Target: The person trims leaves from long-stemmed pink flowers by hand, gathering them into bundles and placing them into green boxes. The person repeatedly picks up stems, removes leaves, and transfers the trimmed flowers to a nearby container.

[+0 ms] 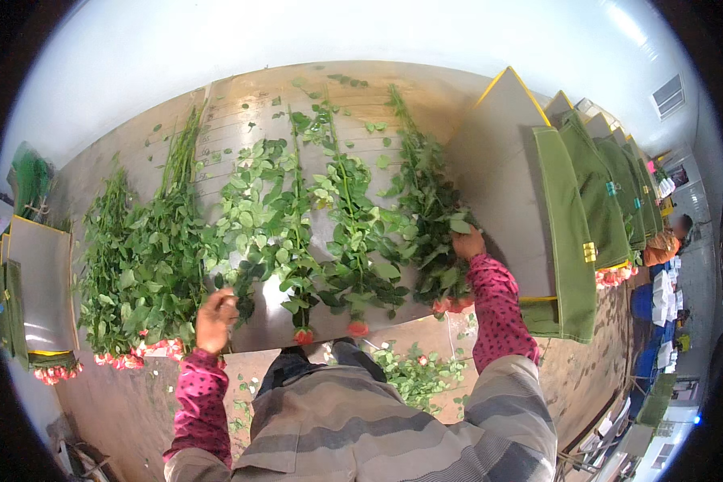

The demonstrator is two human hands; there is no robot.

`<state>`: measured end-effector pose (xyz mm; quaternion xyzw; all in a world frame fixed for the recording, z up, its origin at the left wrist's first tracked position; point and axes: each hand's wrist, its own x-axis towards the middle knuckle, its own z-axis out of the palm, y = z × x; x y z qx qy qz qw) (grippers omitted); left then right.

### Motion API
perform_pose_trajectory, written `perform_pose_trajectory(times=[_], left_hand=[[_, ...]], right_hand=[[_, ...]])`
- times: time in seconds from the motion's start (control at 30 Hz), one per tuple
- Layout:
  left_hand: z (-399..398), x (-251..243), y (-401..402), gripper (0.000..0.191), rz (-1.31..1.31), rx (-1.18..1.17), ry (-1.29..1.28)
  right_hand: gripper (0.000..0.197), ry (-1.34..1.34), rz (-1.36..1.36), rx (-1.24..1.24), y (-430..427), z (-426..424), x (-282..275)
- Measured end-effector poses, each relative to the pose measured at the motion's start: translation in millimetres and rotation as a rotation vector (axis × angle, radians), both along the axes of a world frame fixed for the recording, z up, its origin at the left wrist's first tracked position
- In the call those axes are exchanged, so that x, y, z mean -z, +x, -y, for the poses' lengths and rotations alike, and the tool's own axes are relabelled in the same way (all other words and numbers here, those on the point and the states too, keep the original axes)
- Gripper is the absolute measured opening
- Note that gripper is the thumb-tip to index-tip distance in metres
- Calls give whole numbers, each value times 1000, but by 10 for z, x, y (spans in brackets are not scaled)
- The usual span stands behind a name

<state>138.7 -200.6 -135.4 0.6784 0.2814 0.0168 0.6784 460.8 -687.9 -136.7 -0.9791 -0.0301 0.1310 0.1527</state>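
Leafy rose stems cover the metal sorting table [265,337], their blooms pointing toward me. My left hand [217,319] is raised near the front edge, fingers bent, beside a large pile of roses [162,265]; whether it holds anything is unclear. My right hand [469,243] reaches into the rose bunch on the right [434,211], its fingers partly hidden by leaves, so its grip cannot be made out. Between my hands lie a single rose with a red bloom [303,335] and another rose [357,328], with loose leafy stems around them. Measuring lines mark the table's far part.
A tall divider panel [500,181] with yellow edging and green cloth [563,235] bounds the right side; another divider [41,283] stands at left. Cut foliage [419,373] litters the floor by my feet. A person in orange [663,247] is far right.
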Motion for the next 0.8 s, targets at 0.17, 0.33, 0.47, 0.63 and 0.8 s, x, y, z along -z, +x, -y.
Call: perform_pose_trajectory(times=[0.17, 0.33, 0.47, 0.63, 0.8], left_hand=[[-939, -224, -212, 30, 20, -177, 484], [-1611, -266, -181, 36, -235, -245, 923], [-1541, 230, 52, 49, -564, 91, 1043], [-1501, 399, 36, 56, -585, -11, 1202], [-1812, 367, -143, 47, -345, -242, 1024]], right_hand=[[45, 0, 615, -32, -214, -275, -121], [35, 625, 309, -109, -887, -1561, -640], [30, 1026, -216, -362, -1611, -2770, -222], [26, 1155, -659, -298, -2193, -4180, 238], [24, 1126, -729, -284, -2410, -4966, 257]])
